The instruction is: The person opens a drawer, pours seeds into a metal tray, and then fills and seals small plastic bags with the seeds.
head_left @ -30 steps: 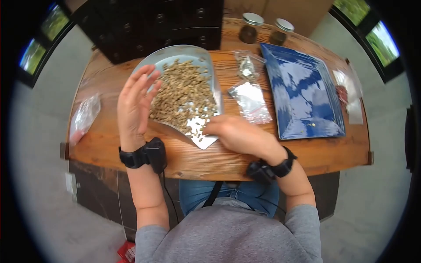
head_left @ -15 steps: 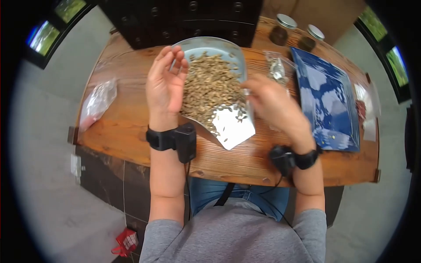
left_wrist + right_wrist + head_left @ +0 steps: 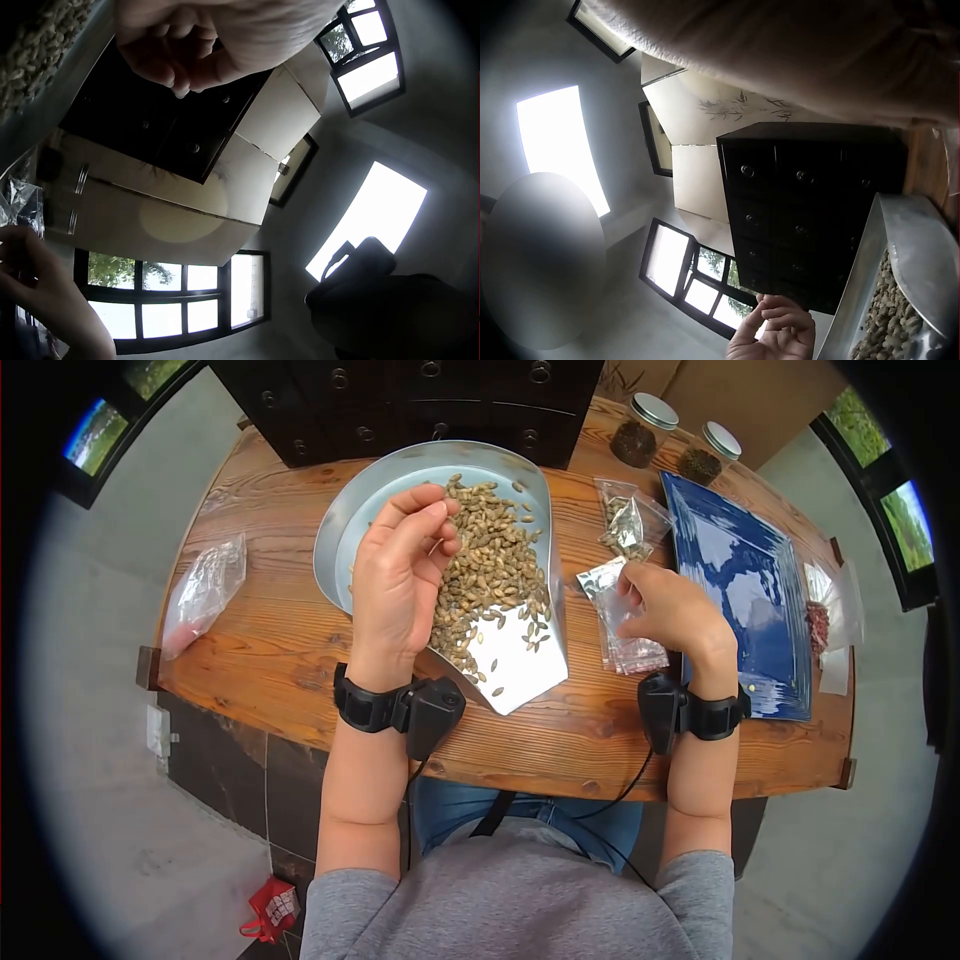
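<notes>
My left hand (image 3: 392, 585) is raised over the left side of a metal scoop (image 3: 335, 550), its fingers loosely curled toward the thumb. In the right wrist view the left hand (image 3: 776, 330) shows its fingertips close to the thumb, with no object visible between them. Brown seed-like pieces (image 3: 490, 560) are heaped in the scoop, a few scattered near its lip. Right of the scoop, my right hand (image 3: 685, 615) is over a clear and silver plastic packet (image 3: 625, 645), thumb and fingers bent and parted at its upper edge; whether the fingertips touch it is unclear.
Another small packet (image 3: 628, 525) lies behind the right hand, beside a blue tray (image 3: 745, 585). Two lidded jars (image 3: 635, 442) and a dark drawer cabinet (image 3: 400, 410) stand at the back. A clear bag (image 3: 208, 595) lies far left; a bag of red pieces (image 3: 818, 625), far right.
The right hand has moved from the scoop's lip rightward to the packet. Left fingers, spread earlier, are more curled and have shifted over the scoop. The head view has shifted.
</notes>
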`<state>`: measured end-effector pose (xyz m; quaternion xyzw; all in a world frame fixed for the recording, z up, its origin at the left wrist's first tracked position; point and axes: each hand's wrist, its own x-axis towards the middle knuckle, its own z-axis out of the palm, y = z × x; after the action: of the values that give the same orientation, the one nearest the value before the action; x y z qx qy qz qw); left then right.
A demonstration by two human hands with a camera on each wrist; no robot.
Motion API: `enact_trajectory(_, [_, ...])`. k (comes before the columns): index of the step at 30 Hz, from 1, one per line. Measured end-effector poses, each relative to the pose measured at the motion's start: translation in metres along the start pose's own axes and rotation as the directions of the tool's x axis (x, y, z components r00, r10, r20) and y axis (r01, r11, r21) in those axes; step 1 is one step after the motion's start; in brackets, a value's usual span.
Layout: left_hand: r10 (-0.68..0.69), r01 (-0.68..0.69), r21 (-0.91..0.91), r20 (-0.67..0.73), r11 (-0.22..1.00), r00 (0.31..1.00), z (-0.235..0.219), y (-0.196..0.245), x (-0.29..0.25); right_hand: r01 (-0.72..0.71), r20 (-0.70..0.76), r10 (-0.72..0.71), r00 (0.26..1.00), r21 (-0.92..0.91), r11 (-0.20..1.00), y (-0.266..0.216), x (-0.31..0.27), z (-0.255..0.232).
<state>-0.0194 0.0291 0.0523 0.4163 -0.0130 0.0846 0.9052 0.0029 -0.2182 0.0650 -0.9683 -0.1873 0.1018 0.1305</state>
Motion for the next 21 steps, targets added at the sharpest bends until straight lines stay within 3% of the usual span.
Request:
enact_trajectory(5, [0.039,-0.039,0.006,-0.008,0.999,0.999,-0.002,0.006,0.000,-0.030,0.108,0.029,0.994,0.010,0.999,0.012,0.015,0.012])
enact_trajectory(9, [0.041,-0.041,0.029,-0.019,0.999,0.999,-0.001,0.005,0.000,0.028,0.065,-0.029,0.997,0.014,1.000,0.014,0.016,0.014])
enact_trajectory(14, [-0.026,0.023,0.080,0.042,0.997,0.999,0.000,0.002,-0.001,-0.001,0.059,-0.007,0.998,0.130,0.992,0.005,0.010,-0.008])
enact_trajectory(19, [-0.116,0.099,0.145,0.115,0.984,0.987,0.005,0.000,-0.004,0.062,-0.020,-0.059,0.998,0.267,0.962,0.010,0.010,-0.012])
enact_trajectory(21, [-0.147,0.122,0.197,0.118,0.973,0.982,0.008,0.000,-0.005,0.013,0.031,-0.023,0.999,0.285,0.959,0.015,0.011,-0.006])
